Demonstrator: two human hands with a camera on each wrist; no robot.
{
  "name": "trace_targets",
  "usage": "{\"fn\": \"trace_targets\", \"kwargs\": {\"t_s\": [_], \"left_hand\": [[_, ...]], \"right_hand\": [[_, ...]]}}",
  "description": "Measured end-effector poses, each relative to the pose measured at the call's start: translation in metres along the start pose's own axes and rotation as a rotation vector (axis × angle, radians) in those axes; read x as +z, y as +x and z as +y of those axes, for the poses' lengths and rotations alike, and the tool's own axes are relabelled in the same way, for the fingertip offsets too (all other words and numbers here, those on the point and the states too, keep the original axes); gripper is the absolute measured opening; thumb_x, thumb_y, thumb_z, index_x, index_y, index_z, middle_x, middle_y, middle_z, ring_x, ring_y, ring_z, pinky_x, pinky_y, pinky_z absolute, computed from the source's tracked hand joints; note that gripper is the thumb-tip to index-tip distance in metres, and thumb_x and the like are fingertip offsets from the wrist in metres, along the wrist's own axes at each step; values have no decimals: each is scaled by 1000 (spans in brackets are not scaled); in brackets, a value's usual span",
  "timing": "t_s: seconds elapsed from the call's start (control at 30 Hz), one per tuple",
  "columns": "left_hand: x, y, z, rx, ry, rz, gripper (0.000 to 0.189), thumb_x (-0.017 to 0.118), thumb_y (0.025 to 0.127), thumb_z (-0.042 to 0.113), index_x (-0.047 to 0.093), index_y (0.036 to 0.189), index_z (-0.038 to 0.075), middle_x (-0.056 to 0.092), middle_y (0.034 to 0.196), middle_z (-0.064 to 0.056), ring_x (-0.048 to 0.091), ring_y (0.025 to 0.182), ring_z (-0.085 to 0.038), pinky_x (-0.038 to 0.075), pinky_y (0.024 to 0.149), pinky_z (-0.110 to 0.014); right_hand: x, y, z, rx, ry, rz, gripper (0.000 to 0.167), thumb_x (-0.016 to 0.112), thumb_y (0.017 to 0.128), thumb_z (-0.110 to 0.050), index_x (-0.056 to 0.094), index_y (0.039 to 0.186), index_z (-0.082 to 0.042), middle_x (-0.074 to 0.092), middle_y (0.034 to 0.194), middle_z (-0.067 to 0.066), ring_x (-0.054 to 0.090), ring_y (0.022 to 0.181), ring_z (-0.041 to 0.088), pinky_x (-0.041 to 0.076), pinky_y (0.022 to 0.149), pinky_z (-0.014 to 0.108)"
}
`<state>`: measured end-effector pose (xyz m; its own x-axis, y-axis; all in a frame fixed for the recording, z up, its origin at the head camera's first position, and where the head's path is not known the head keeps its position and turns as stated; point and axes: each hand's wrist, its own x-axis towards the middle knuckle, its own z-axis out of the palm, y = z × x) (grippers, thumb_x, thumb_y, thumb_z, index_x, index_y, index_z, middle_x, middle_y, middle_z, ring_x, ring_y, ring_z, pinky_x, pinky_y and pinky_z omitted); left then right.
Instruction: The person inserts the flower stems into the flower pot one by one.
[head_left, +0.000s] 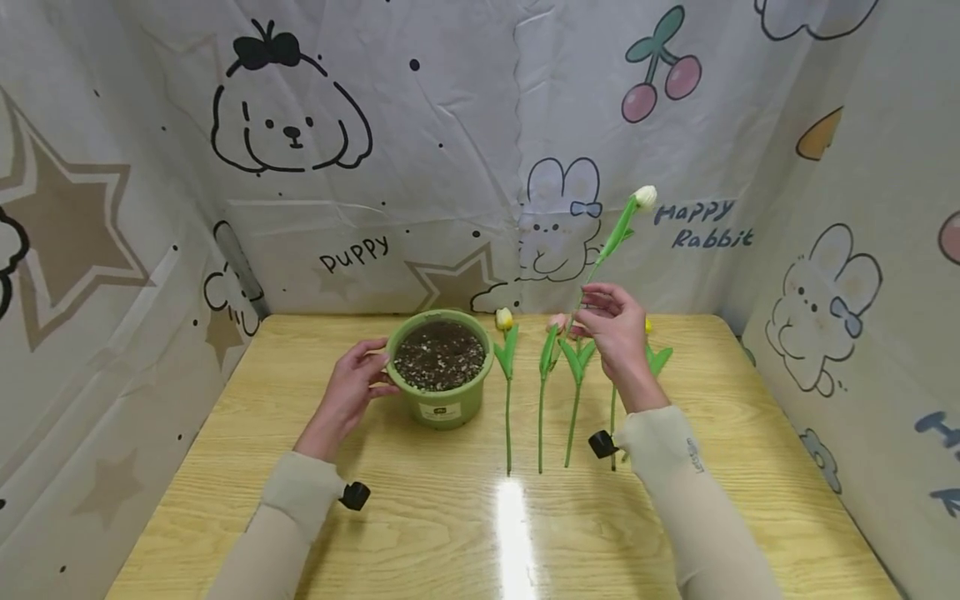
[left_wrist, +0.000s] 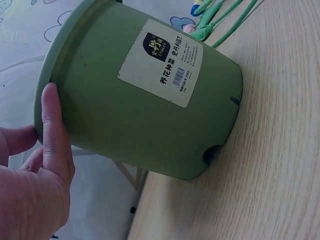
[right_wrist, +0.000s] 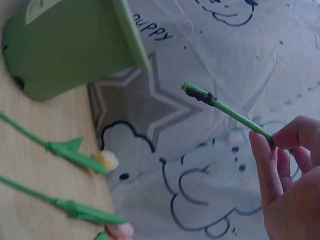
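My left hand (head_left: 352, 387) rests against the left side of a green flowerpot (head_left: 446, 408). Its thumb lies straight along the outer wall under the rim in the left wrist view, fingers touching the rim. Dark soil with white specks (head_left: 440, 356) fills the pot. Held up over the table, a white artificial tulip (head_left: 618, 232) leans to the right, its stem pinched between thumb and fingers of my right hand (head_left: 618, 329). Dark soil clings to the bottom end of that stem (right_wrist: 232, 114) in the right wrist view, apart from the pot.
Several artificial tulips lie right of the pot, among them a yellow-and-white one (head_left: 506, 358), a pink one (head_left: 550, 350) and a yellow one (head_left: 658, 360). They rest on the wooden table (head_left: 420, 525). A printed curtain (head_left: 442, 150) hangs close behind and at both sides.
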<state>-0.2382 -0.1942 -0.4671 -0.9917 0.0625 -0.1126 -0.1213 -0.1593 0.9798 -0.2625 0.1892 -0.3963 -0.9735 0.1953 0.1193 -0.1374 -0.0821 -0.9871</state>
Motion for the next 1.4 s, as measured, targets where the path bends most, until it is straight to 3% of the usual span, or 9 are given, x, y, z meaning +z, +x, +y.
{"fn": "trace_targets", "kwargs": {"t_s": [0.33,0.67,1.0,1.4], "left_hand": [[3,1,-2,2,-12,-5,45,52,109,10,41,149,-4,67,99,3,67,72,-10,64,68,-27],[5,0,-3,-2,-21,-4,44,52,109,11,41,150,-3,65,100,3,66,72,-9,63,67,-26],[5,1,-4,1,-27,3,43,52,109,10,42,149,-2,66,99,3,66,72,-9,63,67,-26],[2,1,-5,15,-13,2,43,52,109,12,43,149,-2,64,97,2,67,72,-10,64,68,-26]], "right_hand": [[38,4,-11,-118,33,-66,34,67,88,13,69,111,-11,64,103,1,66,85,15,65,65,28],[61,5,-13,-157,51,-89,38,66,84,18,66,118,1,66,102,1,69,85,16,65,66,29],[81,6,-9,-197,54,-108,36,67,86,15,67,118,0,65,102,3,67,86,19,65,65,28],[110,7,3,-246,61,-124,35,63,84,19,67,115,3,66,102,2,67,84,13,65,64,31]]}}
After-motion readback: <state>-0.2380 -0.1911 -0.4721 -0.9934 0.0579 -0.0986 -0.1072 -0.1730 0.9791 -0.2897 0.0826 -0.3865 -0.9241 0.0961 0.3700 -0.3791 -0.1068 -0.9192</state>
